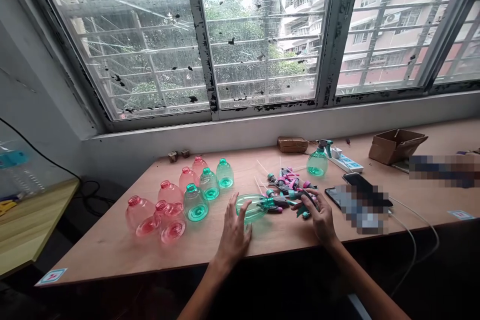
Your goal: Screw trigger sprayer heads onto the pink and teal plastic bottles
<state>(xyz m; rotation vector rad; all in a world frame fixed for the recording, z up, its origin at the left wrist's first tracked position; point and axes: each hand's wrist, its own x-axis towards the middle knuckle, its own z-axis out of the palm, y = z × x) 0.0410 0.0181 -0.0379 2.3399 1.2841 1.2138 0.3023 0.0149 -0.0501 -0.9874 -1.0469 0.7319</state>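
My left hand (237, 225) is closed around a clear green bottle (252, 207), which lies tilted sideways with its neck to the right. In my right hand (320, 215) is a dark grey and green trigger spray head (308, 200), held just right of the bottle's neck. Whether the spray head touches the neck is hard to tell. Behind both hands lies a loose pile of trigger spray heads (287, 180) in pink, green and grey, some with thin white tubes sticking out.
Pink bottles (170, 192) and green bottles (195, 204) without heads stand at the left. A green bottle with a spray head (317, 162) stands behind the pile. To the right are a power strip (345, 162), phones (365, 190) with white cables, and a cardboard box (395, 146).
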